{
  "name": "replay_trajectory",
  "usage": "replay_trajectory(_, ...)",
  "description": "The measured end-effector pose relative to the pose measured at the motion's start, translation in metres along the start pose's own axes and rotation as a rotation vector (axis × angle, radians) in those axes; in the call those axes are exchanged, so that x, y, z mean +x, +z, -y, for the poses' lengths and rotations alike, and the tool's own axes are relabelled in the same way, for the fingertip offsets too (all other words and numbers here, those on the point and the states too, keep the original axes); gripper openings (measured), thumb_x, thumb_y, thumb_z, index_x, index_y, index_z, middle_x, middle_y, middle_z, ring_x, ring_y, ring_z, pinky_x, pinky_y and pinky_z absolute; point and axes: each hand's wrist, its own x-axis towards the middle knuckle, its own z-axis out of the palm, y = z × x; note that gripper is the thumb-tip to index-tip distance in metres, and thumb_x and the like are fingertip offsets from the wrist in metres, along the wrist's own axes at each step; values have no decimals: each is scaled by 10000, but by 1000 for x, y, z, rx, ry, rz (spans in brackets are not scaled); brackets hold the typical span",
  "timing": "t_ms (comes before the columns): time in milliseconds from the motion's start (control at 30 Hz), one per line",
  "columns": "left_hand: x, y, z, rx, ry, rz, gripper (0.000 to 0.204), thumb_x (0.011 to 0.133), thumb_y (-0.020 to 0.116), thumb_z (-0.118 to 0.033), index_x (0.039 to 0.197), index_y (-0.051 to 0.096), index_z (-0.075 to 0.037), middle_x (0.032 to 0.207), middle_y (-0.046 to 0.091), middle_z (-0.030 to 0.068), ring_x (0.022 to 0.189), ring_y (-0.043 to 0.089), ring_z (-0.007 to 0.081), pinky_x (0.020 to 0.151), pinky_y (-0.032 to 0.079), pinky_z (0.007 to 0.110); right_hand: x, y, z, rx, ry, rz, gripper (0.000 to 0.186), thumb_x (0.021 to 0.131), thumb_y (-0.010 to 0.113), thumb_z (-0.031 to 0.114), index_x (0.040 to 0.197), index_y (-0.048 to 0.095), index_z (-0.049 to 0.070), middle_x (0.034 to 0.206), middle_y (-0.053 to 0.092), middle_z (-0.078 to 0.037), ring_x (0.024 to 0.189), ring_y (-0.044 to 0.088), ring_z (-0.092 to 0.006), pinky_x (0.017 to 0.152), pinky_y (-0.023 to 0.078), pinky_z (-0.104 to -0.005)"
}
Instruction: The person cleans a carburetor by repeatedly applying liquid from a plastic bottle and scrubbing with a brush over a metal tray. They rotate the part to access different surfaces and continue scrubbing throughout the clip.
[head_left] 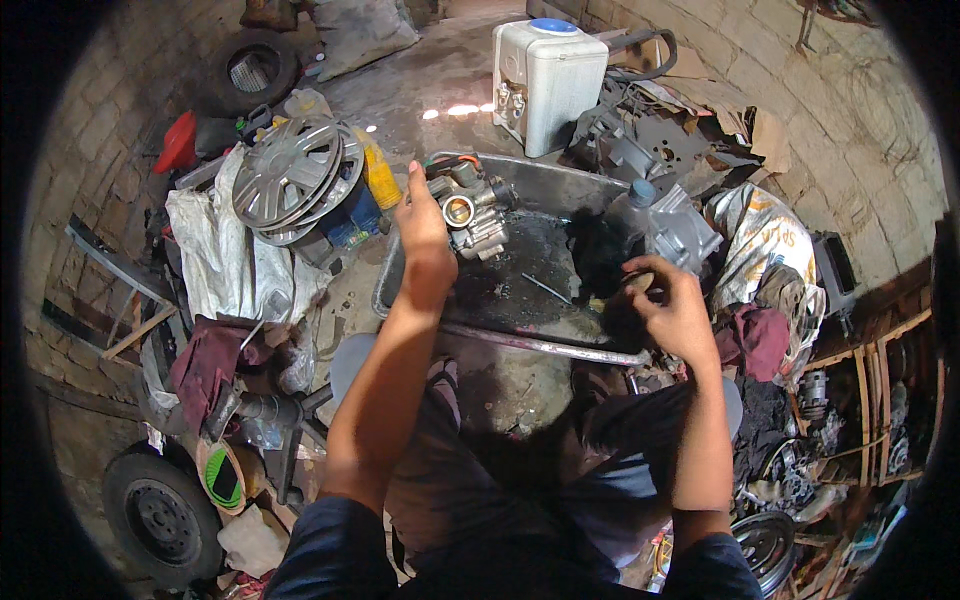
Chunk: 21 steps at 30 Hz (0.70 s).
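Observation:
My left hand (424,228) is closed on a metal carburetor (480,215), holding it up over the left part of a dark basin (590,180). A round brass-coloured opening on the carburetor shows beside my fingers. To the right, over the basin's right side, my right hand (682,312) has its fingers curled around a small brownish piece (640,284), too hidden to name. Inside the basin is dark, wet-looking grime, with a thin metal rod (547,288) lying in it. A clear bottle with a blue cap (641,193) stands beyond my right hand.
A grey metal casing (682,232) rests at the basin's right edge. Behind stands a white jerrycan (550,85). On the left are hubcaps (295,175), a yellow bottle (378,170) and a white sack (235,240). A wheel (162,515) lies lower left; maroon cloth (752,340) hangs right.

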Motion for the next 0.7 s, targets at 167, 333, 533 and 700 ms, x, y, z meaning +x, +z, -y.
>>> replay_trajectory(167, 4, -1, -3, -10, -12, 7, 457, 1089, 525, -440, 1119, 707, -22, 973, 726, 69, 800, 700, 183, 744, 573, 327, 19, -11, -7, -145, 41, -83, 276, 844, 626, -66, 1119, 624, -40, 949, 730, -149, 902, 710, -189, 853, 545, -337)
replay_trajectory(333, 4, 0, -3, 0, -12, 0, 458, 1099, 499, -433, 1108, 706, -25, 950, 732, 71, 784, 705, 185, 727, 576, 326, 45, -29, -16, -699, 217, 139, 560, 826, 806, 151, 1320, 593, -6, 1143, 726, -260, 1127, 691, -418, 922, 541, -474)
replay_trajectory(533, -7, 9, 2, -10, 41, 188, 460, 1114, 455, -421, 1105, 697, -29, 955, 737, 87, 779, 715, 196, 726, 591, 330, 78, -26, -15, -493, 213, 160, 947, 715, 930, 434, 1452, 500, 22, 1265, 680, -274, 1187, 656, -431, 990, 521, -482)
replay_trajectory(700, -8, 14, 7, 16, 42, 233, 445, 1122, 426, -406, 1150, 667, -33, 959, 738, 100, 754, 720, 206, 703, 600, 341, 95, -15, -24, -195, 181, 184, 833, 700, 944, 361, 1377, 602, 17, 1227, 708, -267, 1186, 664, -424, 1021, 507, -445)
